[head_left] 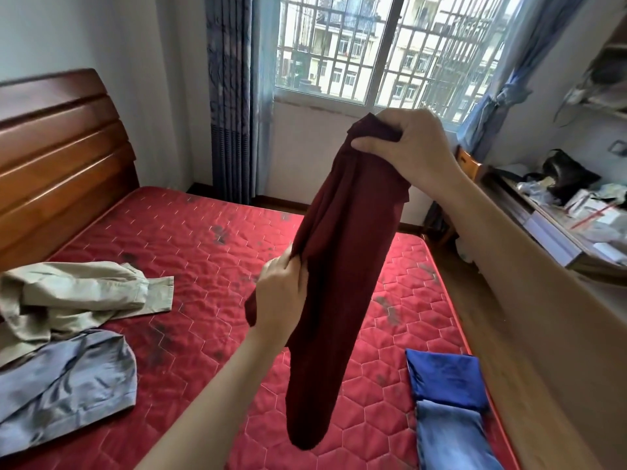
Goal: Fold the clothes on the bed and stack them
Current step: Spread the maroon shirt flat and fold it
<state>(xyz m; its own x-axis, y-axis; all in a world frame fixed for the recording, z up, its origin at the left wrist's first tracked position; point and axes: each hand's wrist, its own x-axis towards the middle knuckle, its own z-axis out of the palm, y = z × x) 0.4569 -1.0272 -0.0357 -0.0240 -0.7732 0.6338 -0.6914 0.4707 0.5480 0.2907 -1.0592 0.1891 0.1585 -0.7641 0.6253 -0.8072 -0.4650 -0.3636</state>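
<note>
A dark maroon garment (339, 266) hangs in the air above the red quilted mattress (196, 252). My right hand (403, 144) grips its top end, held high. My left hand (281, 296) pinches the garment's left edge about halfway down. A crumpled beige garment (68, 293) and a grey-blue garment (64, 378) lie unfolded on the left of the bed. At the bed's right front corner lies a folded bright blue piece (444, 374) with a folded light-blue denim piece (451, 435) partly over it.
A wooden headboard (57, 154) stands at the left. The window with bars (383, 45) and blue curtains is at the back. A cluttered desk (559, 212) runs along the right wall, with wooden floor between it and the bed.
</note>
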